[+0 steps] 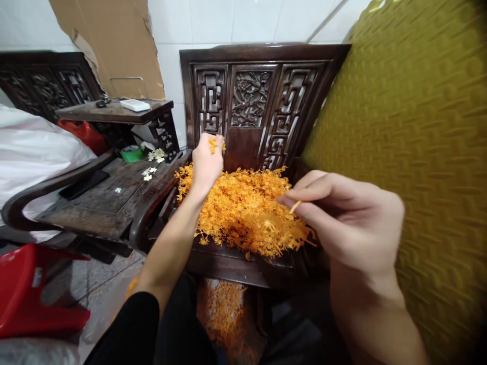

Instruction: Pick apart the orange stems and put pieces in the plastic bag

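Observation:
A large heap of orange plastic flower pieces (243, 197) covers the seat of a dark carved wooden chair (251, 271). Over the back left of this heap, my left hand (207, 165) is closed around a few small orange-yellow flower pieces (213, 145). My right hand (350, 218) is closer to the camera, in front of the heap's right side. Its thumb and forefinger pinch a thin orange stem (295, 206). A blurred flower spray (266, 225) shows just left of these fingertips; whether it joins the stem I cannot tell.
To the right leans a textured olive-yellow mat (411, 126). At left are a second wooden chair (102, 203) holding green tape (132, 153) and pale flower pieces, a side table (114, 112), a white sack (34, 157) and a red stool (30, 294). More orange pieces (224, 309) lie below.

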The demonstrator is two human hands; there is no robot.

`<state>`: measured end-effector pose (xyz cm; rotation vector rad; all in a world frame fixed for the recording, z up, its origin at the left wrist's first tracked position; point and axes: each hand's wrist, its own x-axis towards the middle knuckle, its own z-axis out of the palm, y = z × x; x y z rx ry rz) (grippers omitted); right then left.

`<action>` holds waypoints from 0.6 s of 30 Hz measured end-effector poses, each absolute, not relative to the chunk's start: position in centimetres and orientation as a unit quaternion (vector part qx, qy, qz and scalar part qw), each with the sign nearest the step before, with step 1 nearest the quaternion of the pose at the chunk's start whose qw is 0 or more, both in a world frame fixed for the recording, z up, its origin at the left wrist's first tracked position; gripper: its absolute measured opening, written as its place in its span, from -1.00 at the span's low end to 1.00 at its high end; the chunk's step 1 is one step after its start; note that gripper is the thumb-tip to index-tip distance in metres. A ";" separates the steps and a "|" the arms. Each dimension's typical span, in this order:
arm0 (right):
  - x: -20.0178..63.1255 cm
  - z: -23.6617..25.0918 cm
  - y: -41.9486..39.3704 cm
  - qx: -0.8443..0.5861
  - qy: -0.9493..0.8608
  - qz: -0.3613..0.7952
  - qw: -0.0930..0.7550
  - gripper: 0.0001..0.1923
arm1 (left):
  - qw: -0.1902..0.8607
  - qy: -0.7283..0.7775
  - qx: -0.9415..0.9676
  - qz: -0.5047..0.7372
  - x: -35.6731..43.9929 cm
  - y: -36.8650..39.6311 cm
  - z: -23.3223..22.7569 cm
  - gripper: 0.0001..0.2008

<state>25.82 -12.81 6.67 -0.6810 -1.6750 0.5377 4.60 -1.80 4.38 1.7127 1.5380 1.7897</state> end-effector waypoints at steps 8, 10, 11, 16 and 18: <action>26.4 6.4 -8.3 -0.297 -0.547 0.500 0.602 -0.72 | 0.430 0.384 0.600 0.554 5.3 -4.7 6.2 -0.93; 26.3 6.2 -7.8 -0.293 -0.541 0.512 0.599 -0.67 | 0.448 0.366 0.614 0.537 5.8 -5.5 6.5 -0.89; 26.3 6.1 -7.6 -0.290 -0.543 0.511 0.600 -0.66 | 0.453 0.356 0.626 0.525 5.9 -5.7 6.6 -0.89; 25.9 6.3 -8.2 -0.292 -0.552 0.492 0.606 -0.68 | 0.399 0.358 0.702 0.469 5.4 -6.7 7.3 -0.79; 25.9 6.5 -8.9 -0.296 -0.557 0.481 0.609 -0.71 | 0.315 0.389 0.727 0.470 4.1 -8.9 8.3 -0.76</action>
